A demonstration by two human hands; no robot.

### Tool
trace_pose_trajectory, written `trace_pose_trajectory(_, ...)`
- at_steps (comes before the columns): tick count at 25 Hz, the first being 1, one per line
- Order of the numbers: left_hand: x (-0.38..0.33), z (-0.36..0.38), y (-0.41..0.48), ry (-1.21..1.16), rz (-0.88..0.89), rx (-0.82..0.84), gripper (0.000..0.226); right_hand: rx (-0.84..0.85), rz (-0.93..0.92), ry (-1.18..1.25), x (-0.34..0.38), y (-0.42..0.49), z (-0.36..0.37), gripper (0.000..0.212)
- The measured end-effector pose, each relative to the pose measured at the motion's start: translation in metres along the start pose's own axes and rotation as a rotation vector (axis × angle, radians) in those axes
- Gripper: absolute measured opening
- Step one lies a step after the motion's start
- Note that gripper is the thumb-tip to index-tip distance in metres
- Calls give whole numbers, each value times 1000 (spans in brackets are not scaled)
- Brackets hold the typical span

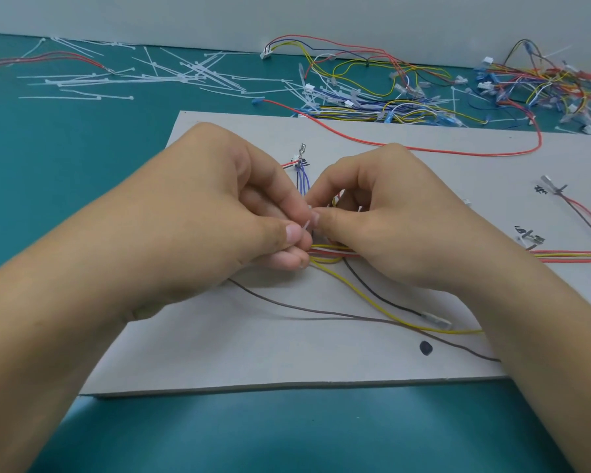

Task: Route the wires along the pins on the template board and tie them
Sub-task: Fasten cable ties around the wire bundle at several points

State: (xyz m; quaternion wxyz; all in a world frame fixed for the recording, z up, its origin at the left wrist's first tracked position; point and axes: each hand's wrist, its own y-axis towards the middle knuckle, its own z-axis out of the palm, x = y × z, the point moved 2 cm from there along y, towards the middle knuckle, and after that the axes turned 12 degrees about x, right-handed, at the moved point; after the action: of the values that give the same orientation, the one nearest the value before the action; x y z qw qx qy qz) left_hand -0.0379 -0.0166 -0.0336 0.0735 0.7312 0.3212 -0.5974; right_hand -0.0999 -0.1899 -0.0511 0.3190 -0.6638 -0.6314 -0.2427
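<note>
Both my hands meet over the middle of the grey template board (219,353), which lies on a teal table (65,148). My left hand (219,213) pinches the thin translucent end of a cable tie (307,227) between thumb and forefinger; my right hand (389,216) closes thumb and forefinger on the same tie from the other side, fingertips almost touching the left's. Beneath them runs a bundle of red and yellow wires (328,250), continuing to the board's right edge. A yellow wire (372,302), a black wire (376,291) ending in a clear-sleeved terminal, and a brown wire (287,307) trail loose toward the near right. Blue wires (302,180) climb to a pin with a metal terminal (301,149) above my fingers. A long red wire (423,150) loops across the board's far side. Beyond it, spare white cable ties (185,76) lie scattered at left, tangled harnesses (492,87) at right.
</note>
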Motion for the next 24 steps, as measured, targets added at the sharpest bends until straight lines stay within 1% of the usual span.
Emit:
trace_pose_trajectory(6,1,1,3,46,-18,-36,27,68,-24,35,-1,-2,-5,11)
trace_pose_trajectory(9,2,0,3,37,-25,-68,14,90,-40,53,-1,-4,-7,11)
trace_pose_trajectory(11,2,0,3,2,-36,-77,12,91,-50,66,-2,-4,-8,10)
trace_pose_trajectory(14,1,0,3,-25,-46,-79,15,94,-65,78,-2,-5,-8,9)
trace_pose_trajectory(24,1,0,4,8,-40,-72,15,96,-86,87,-2,-6,-6,9)
